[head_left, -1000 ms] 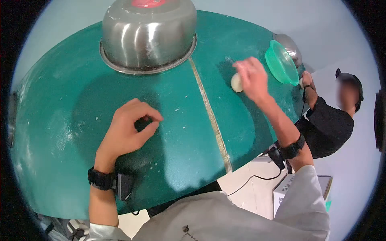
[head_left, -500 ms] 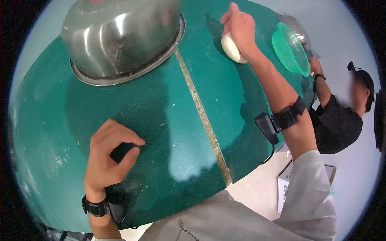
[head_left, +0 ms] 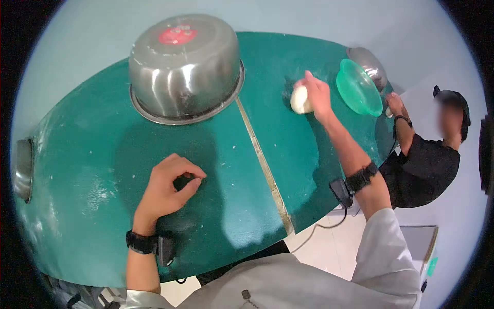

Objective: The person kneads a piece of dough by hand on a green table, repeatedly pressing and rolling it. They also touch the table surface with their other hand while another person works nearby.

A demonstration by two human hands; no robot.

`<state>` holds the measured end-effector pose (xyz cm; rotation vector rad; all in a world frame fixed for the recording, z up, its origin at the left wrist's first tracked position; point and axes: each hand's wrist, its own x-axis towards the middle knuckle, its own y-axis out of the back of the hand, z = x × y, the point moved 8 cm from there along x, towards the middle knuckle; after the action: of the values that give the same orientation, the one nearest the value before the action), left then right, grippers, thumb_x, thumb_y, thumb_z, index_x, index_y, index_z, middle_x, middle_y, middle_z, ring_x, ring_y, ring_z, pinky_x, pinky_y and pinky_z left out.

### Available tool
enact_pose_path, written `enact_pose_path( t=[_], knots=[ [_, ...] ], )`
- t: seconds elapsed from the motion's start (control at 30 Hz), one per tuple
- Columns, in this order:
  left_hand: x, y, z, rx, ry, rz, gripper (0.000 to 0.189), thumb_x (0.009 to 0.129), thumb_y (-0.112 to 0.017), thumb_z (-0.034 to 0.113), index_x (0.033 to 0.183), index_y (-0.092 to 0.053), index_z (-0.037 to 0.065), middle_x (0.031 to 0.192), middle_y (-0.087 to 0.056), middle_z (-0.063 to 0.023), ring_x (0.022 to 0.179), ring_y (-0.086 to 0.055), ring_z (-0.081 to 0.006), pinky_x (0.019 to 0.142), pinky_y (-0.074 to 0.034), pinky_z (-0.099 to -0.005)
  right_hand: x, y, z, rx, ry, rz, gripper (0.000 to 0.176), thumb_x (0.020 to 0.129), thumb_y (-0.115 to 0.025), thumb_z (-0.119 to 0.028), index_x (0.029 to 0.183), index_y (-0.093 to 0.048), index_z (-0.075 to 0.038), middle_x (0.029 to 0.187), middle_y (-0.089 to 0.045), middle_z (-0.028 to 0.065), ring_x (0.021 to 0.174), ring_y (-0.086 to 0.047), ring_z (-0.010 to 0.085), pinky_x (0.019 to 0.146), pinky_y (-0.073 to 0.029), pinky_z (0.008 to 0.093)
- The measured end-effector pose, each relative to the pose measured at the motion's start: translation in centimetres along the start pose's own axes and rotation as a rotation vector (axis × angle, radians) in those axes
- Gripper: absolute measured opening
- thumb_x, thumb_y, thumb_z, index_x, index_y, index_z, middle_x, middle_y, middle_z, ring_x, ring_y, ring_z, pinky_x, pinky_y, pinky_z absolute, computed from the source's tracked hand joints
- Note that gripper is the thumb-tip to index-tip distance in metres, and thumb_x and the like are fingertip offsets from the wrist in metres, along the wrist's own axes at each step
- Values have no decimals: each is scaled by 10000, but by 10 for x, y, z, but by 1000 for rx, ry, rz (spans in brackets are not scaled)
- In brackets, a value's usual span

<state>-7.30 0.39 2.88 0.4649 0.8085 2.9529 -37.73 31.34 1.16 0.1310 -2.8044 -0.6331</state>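
A smooth white lump of dough [head_left: 301,100] lies on the green tabletop [head_left: 267,139], right of the seam. My right hand [head_left: 318,97] is wrapped over its right side, with the thumb side up; part of the dough is hidden by the hand. My left hand [head_left: 175,183] rests on the table left of the seam, with its fingers curled and thumb and index tips close together. Nothing shows in it. Beyond the left hand, a large steel bowl [head_left: 185,72] stands upside down, a red label on its base.
A green plastic bowl [head_left: 358,87] sits right of the dough, with a steel bowl [head_left: 368,67] behind it. Another metal bowl [head_left: 23,170] is at the far left edge. A co-worker [head_left: 424,165] in black has a hand [head_left: 396,104] at the table's right end.
My view has tilted up and shifted, so the whole steel bowl and the left-edge bowl now show. My left thumb and index tips have come closer together. The right hand stays on the dough.
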Motion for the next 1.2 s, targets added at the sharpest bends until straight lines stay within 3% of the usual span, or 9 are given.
enact_pose_path(
  t=[0.13,0.3,0.4,0.43,0.5,0.6,0.87,0.93,1.2],
  knots=[
    [-3,2,-2,-57,53,19,135,788,-738,41,915,-716,78,889,-700,-59,834,-617,-235,753,-487,-346,-49,16,-13,352,-240,9,476,1043,-560,-379,742,-610,-15,698,-653,114,632,-665,210,575,-526,363],
    [-2,-1,-1,-9,5,2,141,784,-744,41,915,-722,88,878,-700,-52,821,-615,-233,741,-487,-345,-127,16,-91,-538,439,-20,404,1019,-556,-371,837,-694,-39,789,-668,136,715,-667,303,661,-511,424],
    [-4,0,-1,-3,-12,8,141,782,-745,40,912,-724,90,880,-699,-55,819,-614,-235,737,-485,-343,-126,13,-104,-812,275,-239,308,972,-611,-351,902,-717,-70,868,-676,135,776,-661,353,693,-518,451],
    [-4,-1,-1,-11,-9,6,141,782,-745,40,912,-724,90,880,-699,-55,819,-614,-235,737,-485,-343,-126,8,-101,-817,269,-243,308,972,-611,-351,902,-717,-70,868,-676,135,776,-661,353,693,-518,451],
    [-2,-2,-1,-10,-17,7,148,775,-747,35,911,-724,89,877,-700,-55,815,-614,-238,737,-486,-345,-145,-22,-137,-685,847,-132,258,927,-658,-345,883,-723,-99,883,-693,106,781,-678,310,661,-527,432],
    [-1,-1,0,-7,-2,-9,155,769,-746,29,909,-725,91,870,-702,-52,811,-613,-240,739,-489,-347,-158,-61,-146,-581,892,-240,231,896,-662,-314,868,-732,-95,808,-681,81,746,-662,318,674,-537,418],
    [2,-2,4,-14,-31,-2,153,760,-723,11,900,-712,71,842,-698,-67,785,-607,-247,720,-496,-351,-36,-67,-82,-447,241,-58,509,1019,-529,-453,774,-726,-53,721,-698,165,677,-678,379,676,-540,450],
    [3,-2,3,-4,-28,-21,155,758,-722,7,900,-712,70,842,-697,-67,785,-604,-246,718,-494,-344,-7,-58,-76,-410,271,35,498,1032,-542,-424,843,-743,-10,653,-692,97,628,-649,173,649,-508,334],
    [-2,0,2,-9,-14,11,143,789,-717,-2,918,-718,60,865,-705,-48,784,-601,-207,711,-489,-314,-1,-10,-53,-363,269,191,462,1054,-478,-387,972,-723,-4,801,-724,152,750,-703,269,729,-527,381]
  ],
)
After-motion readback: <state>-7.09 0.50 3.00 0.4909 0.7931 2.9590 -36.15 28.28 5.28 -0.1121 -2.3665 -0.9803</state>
